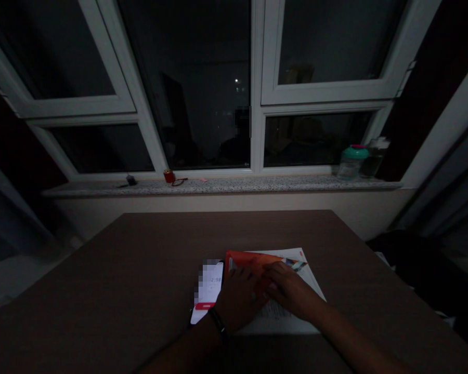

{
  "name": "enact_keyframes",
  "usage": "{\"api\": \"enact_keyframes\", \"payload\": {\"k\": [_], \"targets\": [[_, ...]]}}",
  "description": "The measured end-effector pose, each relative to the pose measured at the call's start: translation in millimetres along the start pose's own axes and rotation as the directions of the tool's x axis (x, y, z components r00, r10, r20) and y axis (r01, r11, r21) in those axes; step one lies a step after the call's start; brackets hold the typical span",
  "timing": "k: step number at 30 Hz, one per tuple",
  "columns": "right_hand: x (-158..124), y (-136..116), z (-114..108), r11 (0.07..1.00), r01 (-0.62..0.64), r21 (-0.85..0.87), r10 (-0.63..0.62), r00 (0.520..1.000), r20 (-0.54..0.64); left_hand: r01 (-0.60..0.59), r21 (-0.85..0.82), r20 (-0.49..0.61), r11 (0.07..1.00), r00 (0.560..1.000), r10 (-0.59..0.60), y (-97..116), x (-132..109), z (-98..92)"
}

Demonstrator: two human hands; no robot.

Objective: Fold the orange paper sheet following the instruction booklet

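A booklet (278, 322) with a red-orange printed part and white pages of small text lies on the brown table. My left hand (239, 298), a dark band at its wrist, rests over the left side of the red part with fingers stretched out. From the right comes my right hand (294, 291), its curved fingers and thumb closed on the red sheet near the middle. The two hands meet there, and they cover much of the print. Left of the booklet, close to my left hand, is a phone (208, 291) with its screen lit.
The table (140, 270) reaches toward a wall below a dark window. On the speckled sill (234, 184) stand a small red object (169, 176), a small dark item (130, 179) and a green-lidded clear container (351, 162) beside another clear vessel (374, 156). Dark cloth (417, 259) lies at right.
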State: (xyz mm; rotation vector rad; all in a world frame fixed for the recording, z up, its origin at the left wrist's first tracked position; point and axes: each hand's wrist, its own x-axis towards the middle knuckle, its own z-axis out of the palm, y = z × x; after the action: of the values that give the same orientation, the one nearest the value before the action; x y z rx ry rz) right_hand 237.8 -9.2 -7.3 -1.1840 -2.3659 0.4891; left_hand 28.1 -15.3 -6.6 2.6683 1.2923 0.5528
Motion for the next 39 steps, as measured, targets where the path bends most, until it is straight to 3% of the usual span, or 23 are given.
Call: {"api": "enact_keyframes", "payload": {"k": [29, 39], "targets": [[-3.5, -2.3, -5.9, 1.0, 0.03, 0.002, -0.03, 0.999, 0.037, 0.001, -0.04, 0.06, 0.999, 0.998, 0.002, 0.7, -0.2, -3.9], [-3.5, -3.2, -7.2, 1.0, 0.017, 0.004, -0.017, 0.999, 0.048, -0.01, -0.048, 0.019, 0.999, 1.0, 0.011, 0.1, -2.4, -1.8]]}}
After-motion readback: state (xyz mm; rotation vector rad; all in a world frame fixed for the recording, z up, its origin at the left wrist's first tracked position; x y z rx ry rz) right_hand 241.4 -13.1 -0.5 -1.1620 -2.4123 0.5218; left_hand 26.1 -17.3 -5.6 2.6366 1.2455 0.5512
